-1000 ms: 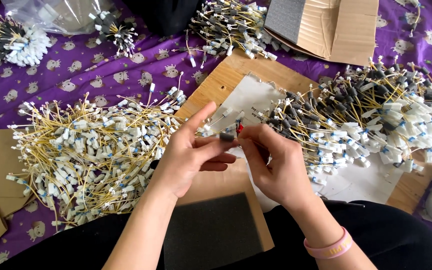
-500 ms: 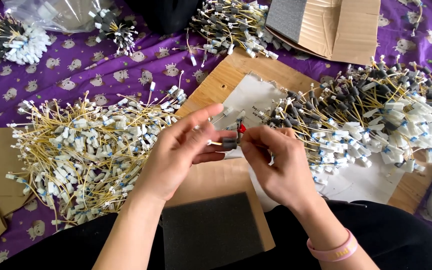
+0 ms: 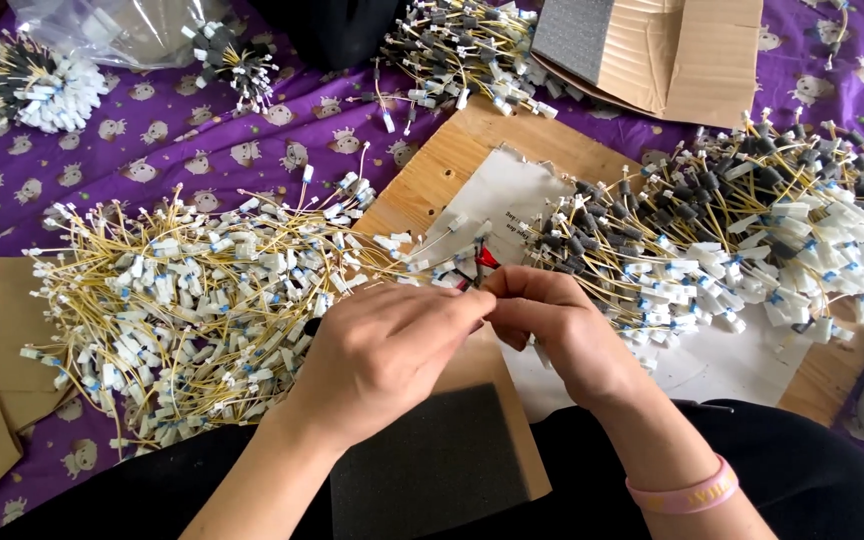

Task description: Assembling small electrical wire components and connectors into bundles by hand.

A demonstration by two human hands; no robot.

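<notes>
Left hand (image 3: pixel 382 350) and right hand (image 3: pixel 552 320) meeting fingertip to fingertip above the wooden board (image 3: pixel 452 165), both pinched narrow on one small wire piece (image 3: pixel 479 268) with a red tip and a white connector. Wire piece held just above the board's near half, at the edge of the white paper sheet (image 3: pixel 497 195) lying on that board. Pink wristband (image 3: pixel 685 492) on the right wrist.

Left of the board, a wide heap of yellow wires with white connectors (image 3: pixel 182 300), its nearest strands reaching onto the board's left edge. Right of the board's centre, a second heap of yellow wires with dark sleeves and white tags (image 3: pixel 742 235), spilling over the paper. Beyond the board's far corner, another tangle of wires (image 3: pixel 457 50) and an opened cardboard box (image 3: pixel 672 55). Nearer than the board, a dark foam pad (image 3: pixel 427 465) on a cardboard strip, partly under the left forearm. Purple patterned cloth (image 3: pixel 152 150) beneath everything.
</notes>
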